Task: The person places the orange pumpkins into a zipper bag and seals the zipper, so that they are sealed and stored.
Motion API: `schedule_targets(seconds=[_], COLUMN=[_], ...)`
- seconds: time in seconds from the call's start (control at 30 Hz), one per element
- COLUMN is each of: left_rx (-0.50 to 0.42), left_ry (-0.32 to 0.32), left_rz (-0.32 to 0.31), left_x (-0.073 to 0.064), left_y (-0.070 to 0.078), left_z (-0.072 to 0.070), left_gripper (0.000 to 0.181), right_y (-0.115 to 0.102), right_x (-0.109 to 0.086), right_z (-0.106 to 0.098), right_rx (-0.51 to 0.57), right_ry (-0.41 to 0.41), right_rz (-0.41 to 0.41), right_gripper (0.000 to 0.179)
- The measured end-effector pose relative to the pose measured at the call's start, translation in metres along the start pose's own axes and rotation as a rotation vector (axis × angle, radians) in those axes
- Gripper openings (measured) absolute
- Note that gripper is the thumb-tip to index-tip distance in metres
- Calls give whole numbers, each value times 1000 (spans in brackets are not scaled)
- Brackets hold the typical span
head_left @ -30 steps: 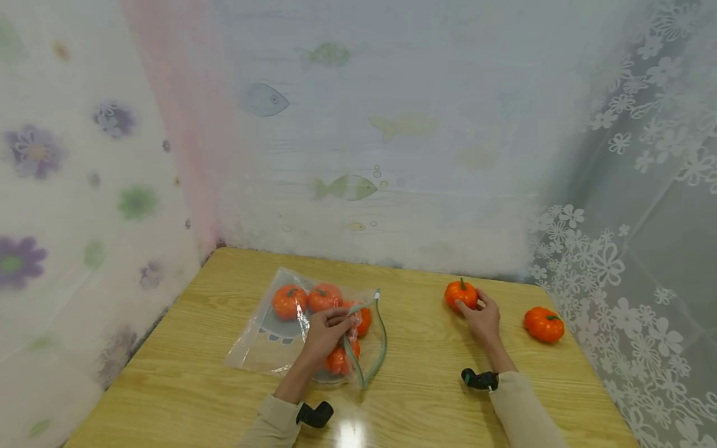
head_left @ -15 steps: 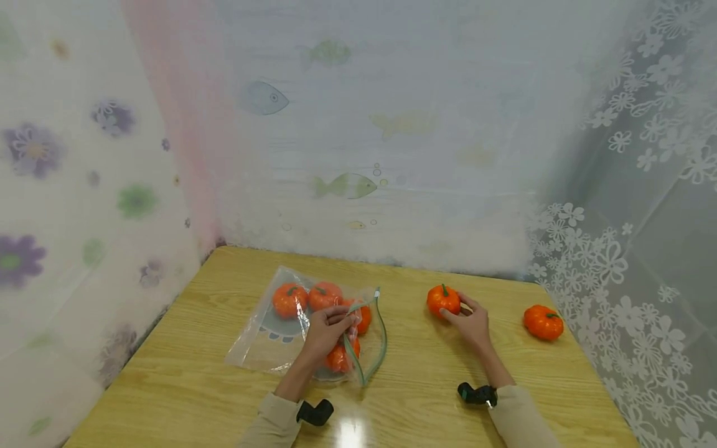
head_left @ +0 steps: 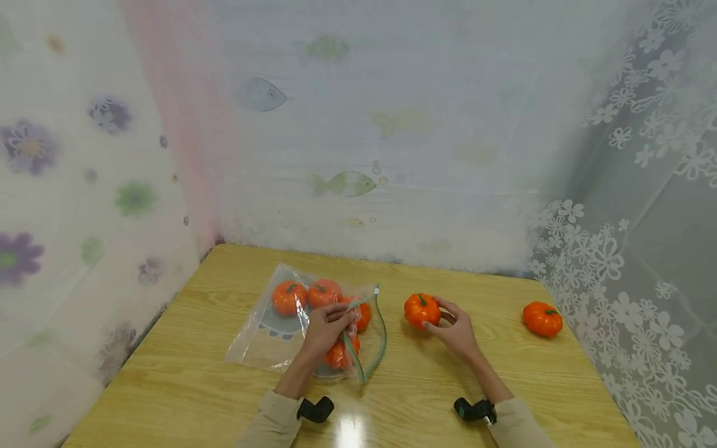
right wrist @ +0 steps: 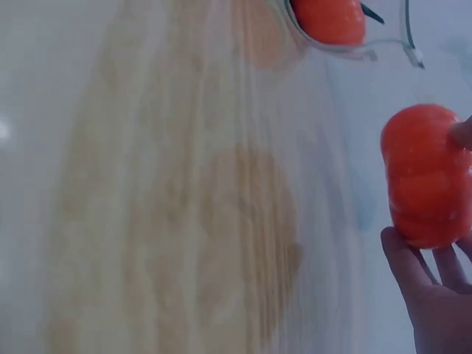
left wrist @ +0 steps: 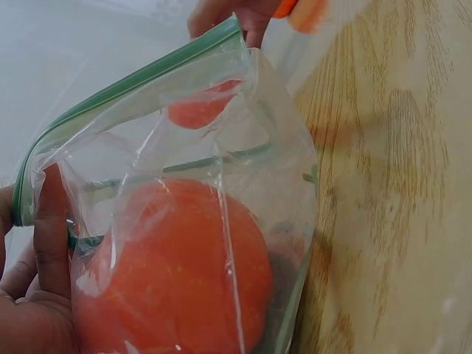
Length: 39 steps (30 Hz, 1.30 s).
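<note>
A clear zip bag (head_left: 246, 348) with a green zip edge (head_left: 383, 339) lies on the table, several small orange pumpkins (head_left: 289, 298) inside it. My left hand (head_left: 323, 333) pinches the bag's edge near its mouth, which gapes toward the right. In the left wrist view, one pumpkin (left wrist: 177, 273) shows large through the plastic. My right hand (head_left: 458, 333) grips another orange pumpkin (head_left: 421, 310) with a green stem, thumb and fingers on its right side. That pumpkin (right wrist: 424, 177) is held apart from the bag mouth, to its right.
One more orange pumpkin (head_left: 542, 319) sits near the right edge of the wooden table (head_left: 185, 379). Patterned sheets (head_left: 358, 137) hang behind the table and along both sides. Each wrist wears a black camera mount (head_left: 315, 410).
My right hand has carried its pumpkin leftward and slightly nearer, toward the bag mouth. The left hand and the bag have stayed in place.
</note>
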State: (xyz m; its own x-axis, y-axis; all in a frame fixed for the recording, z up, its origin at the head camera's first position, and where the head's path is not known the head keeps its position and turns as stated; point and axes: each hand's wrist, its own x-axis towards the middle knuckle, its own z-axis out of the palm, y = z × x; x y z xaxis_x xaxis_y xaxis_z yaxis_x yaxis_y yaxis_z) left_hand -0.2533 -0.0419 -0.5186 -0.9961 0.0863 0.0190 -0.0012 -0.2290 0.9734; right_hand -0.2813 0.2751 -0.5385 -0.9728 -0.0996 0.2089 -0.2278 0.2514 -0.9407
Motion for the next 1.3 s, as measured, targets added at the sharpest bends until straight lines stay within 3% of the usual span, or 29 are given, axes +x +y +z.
schedule_targets(seconds=[0.4, 0.6, 0.83, 1.1, 1.3], left_rx=[-30, -80, -42, -11, 11], left_ry=[-9, -31, -8, 0, -1], left_rz=[-26, -35, -31, -36, -20], left_x=[1, 1, 0, 0, -1], left_y=[1, 2, 3, 4, 6], left_z=[2, 2, 5, 4, 5], left_gripper=[28, 28, 27, 29, 31], right_y=[-21, -35, -38, -37, -36], right_x=[-23, -32, -36, -35, -33], right_z=[23, 35, 51, 59, 65], right_rx=[149, 180, 203, 202, 194], right_ry=[-241, -384, -544, -571, -575], right_rz=[-170, -161, -97, -41, -46], right_gripper=[64, 62, 58, 58, 59])
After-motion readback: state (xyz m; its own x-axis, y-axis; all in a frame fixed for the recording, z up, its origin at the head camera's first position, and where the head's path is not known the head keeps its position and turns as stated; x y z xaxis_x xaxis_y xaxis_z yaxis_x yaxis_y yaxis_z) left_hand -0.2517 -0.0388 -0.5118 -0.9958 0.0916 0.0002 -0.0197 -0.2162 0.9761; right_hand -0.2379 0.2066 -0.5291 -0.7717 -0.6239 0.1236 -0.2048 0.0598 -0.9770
